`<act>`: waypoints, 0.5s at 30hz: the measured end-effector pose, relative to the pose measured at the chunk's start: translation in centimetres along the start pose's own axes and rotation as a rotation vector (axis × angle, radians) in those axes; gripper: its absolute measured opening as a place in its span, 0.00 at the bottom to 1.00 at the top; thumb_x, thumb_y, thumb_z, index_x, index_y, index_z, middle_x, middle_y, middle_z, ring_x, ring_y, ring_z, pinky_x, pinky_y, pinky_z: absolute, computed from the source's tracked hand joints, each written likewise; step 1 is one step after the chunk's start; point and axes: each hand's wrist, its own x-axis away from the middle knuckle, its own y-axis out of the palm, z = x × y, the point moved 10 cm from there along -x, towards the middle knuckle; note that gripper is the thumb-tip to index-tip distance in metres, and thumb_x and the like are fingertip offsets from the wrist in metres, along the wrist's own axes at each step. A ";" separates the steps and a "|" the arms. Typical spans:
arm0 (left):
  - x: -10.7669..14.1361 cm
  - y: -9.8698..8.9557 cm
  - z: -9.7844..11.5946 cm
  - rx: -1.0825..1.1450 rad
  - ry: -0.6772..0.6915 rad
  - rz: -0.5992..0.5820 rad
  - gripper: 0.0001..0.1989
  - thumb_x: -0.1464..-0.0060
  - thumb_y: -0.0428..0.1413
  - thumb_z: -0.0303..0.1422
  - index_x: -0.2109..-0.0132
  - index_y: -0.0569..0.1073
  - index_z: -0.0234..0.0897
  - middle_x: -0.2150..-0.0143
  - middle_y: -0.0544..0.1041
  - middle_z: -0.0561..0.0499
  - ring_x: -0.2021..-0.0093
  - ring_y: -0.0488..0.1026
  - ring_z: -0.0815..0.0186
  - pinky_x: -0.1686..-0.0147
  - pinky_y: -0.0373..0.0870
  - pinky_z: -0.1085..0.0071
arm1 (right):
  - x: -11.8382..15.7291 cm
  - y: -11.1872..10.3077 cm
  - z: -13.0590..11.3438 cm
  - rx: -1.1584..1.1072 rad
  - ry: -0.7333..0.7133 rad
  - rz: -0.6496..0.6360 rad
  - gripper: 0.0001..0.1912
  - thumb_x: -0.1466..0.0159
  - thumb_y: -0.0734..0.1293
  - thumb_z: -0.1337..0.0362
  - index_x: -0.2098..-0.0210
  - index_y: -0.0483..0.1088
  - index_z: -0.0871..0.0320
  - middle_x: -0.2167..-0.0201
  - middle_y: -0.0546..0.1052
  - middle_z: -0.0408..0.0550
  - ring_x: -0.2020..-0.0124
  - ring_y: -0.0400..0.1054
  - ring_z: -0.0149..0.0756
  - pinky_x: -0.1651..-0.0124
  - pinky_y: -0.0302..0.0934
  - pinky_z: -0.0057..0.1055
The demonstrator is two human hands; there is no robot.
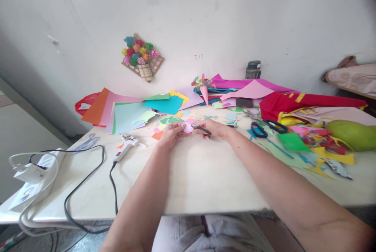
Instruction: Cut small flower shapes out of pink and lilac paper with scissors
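Note:
My left hand (174, 134) is closed on a small round piece of pale purple paper (188, 127), held between thumb and fingers just above the table. In my right hand (214, 128) is a pair of scissors with black handles (204, 131), their blades at the right edge of the purple piece. How far the blades are apart is too small to tell. Small coloured paper scraps (169, 121) lie right behind both hands, with a pink round piece (191, 121) among them.
A white glue gun (126, 149) with its black cord lies left, near a white power strip (38, 179). Coloured paper sheets (129, 115) are stacked behind. At right are large scissors (268, 126), a red cloth (276, 107), a green fruit-like object (351, 134) and a phone (244, 102).

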 end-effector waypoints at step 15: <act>0.0 0.4 0.2 -0.132 -0.003 0.013 0.21 0.69 0.73 0.39 0.68 0.77 0.33 0.71 0.80 0.51 0.72 0.75 0.67 0.67 0.73 0.70 | 0.0 -3.5 0.5 -0.162 -0.057 0.215 0.16 0.52 0.76 0.71 0.65 0.70 0.62 0.83 0.72 0.39 0.83 0.63 0.25 0.80 0.54 0.21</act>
